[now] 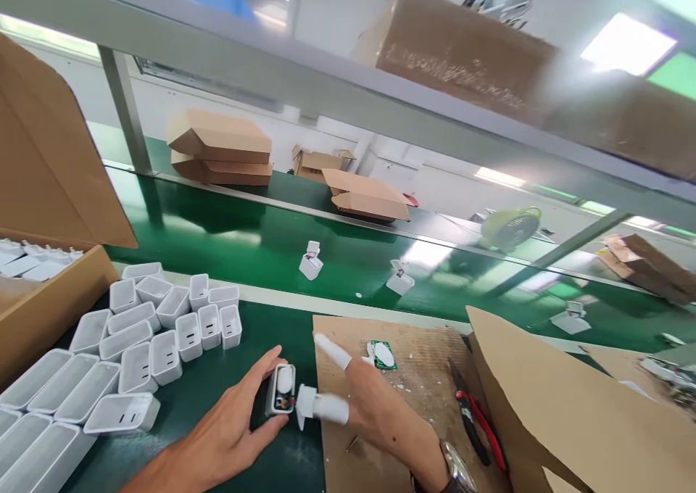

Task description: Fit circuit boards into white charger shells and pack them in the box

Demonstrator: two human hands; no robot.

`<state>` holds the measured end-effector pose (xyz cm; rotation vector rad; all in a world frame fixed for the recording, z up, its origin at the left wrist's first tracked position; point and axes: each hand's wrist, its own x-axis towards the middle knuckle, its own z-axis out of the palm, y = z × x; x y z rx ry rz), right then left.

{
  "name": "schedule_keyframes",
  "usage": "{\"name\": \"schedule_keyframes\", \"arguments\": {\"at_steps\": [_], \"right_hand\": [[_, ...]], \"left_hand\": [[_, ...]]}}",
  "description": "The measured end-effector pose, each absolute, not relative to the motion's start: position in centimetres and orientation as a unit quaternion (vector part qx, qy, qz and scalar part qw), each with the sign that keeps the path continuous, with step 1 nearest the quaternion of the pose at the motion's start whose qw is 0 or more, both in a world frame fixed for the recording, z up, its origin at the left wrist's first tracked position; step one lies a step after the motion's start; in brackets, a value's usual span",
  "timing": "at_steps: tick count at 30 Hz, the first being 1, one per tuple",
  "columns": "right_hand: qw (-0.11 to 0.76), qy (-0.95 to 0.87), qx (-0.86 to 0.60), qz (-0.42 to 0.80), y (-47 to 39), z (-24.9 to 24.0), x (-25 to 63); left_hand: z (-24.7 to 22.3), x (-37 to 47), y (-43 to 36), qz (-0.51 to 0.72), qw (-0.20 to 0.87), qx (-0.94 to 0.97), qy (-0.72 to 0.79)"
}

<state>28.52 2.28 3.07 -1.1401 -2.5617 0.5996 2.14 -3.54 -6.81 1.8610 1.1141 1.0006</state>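
A small white plastic housing (270,399) stands in my left hand (228,420), held between thumb and fingers. Its top is uncovered, showing a white round part and small electronics inside. Beside its right side is a white end piece (305,404), which the covered thumb tip of my right hand (375,399) meets. That hand wears white finger covers; its index finger and thumb are spread apart, and its other fingers are hidden. Right of the index finger, a green circuit board (383,355) with a white round part lies on the cardboard sheet (424,384).
Several white empty housings (135,355) crowd the left bench beside an open carton (48,297). Red-and-black pliers (474,420) lie on the right of the sheet, next to a cardboard box (544,406). Several assembled pieces sit on the green conveyor (348,261). A shelf beam crosses above.
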Motion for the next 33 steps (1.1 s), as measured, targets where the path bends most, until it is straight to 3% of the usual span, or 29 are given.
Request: {"name": "schedule_keyframes", "arguments": {"at_steps": [4,8,12,16,23,33], "right_hand": [[0.138,-0.833,-0.526,0.103,3.1,2.3,33.6],[0.109,-0.827,-0.544,0.095,3.3,1.3,36.1],[0.125,-0.829,-0.538,0.09,3.0,1.3,34.9],[0.16,-0.849,-0.494,0.099,2.0,1.8,31.3],[0.258,-0.883,-0.311,0.239,1.1,0.2,24.7],[0.317,-0.881,-0.264,0.233,0.5,-2.6,23.7]], "left_hand": [[-6.7,2.2,-3.6,0.384,0.36,0.738,0.422],[-7.2,2.4,-3.4,0.403,0.333,0.732,0.437],[-7.5,2.1,-3.1,0.405,0.384,0.713,0.424],[-7.0,1.8,-2.7,0.443,0.398,0.667,0.447],[-4.5,1.2,-2.3,0.535,0.447,0.572,0.433],[-3.8,0.6,-1.8,0.533,0.447,0.577,0.428]]}}
